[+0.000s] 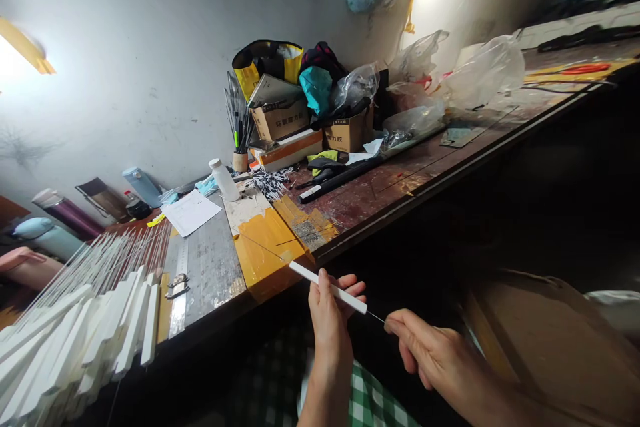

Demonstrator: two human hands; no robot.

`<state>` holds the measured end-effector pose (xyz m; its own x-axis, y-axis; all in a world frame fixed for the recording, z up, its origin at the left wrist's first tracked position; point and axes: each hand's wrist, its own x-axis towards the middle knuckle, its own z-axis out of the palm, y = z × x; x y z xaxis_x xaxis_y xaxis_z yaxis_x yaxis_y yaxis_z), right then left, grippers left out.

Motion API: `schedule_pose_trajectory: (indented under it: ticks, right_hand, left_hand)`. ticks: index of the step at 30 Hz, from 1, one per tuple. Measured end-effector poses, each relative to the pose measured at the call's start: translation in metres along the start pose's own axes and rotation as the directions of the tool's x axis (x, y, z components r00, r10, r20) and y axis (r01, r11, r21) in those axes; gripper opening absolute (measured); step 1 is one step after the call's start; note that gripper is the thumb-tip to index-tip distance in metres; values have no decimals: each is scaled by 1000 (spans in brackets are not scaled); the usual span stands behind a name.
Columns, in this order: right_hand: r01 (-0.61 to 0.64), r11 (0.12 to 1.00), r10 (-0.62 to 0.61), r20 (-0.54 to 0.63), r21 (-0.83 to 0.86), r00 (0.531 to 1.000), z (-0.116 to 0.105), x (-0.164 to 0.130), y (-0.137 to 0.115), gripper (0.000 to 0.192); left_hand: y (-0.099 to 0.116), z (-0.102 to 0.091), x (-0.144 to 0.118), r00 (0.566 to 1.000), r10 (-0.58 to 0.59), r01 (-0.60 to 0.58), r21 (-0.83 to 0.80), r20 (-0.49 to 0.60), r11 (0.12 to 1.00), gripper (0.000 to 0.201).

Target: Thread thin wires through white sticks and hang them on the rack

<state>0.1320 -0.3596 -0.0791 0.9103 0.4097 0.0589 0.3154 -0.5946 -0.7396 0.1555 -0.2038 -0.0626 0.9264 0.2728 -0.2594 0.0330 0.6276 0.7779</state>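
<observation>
Here, well to the left of your fingers, white sticks (100,327) lie fanned in a row on the worktop (210,267), each trailing a thin wire. Your left hand (327,320) is closed around one more white stick (327,287), steadying it just off the worktop's edge, while your right hand (430,353) pinches the wire (376,317) poking from its end.

L hand (330,320) grips stick (327,287) w/ thin rod out its end; R hand (430,350) pinches rod tip, just right. Bench (400,180) beyond hands; stick rows (85,327) far left; bottle (223,180), boxes (285,120) behind.
</observation>
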Motion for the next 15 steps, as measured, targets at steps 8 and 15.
schedule_pose_trajectory:
  ticks: [8, 15]
  right_hand:
    - [59, 998, -58, -131, 6, 990, -5, 1, -2, 16]
    - [-67, 993, 59, 83, 101, 995, -10, 5, -9, 30]
  left_hand:
    - [-1, 0, 4, 1000, 11, -11, -3, -1, 1000, 35]
    - [3, -2, -1, 1000, 19, -19, 28, -24, 999, 37]
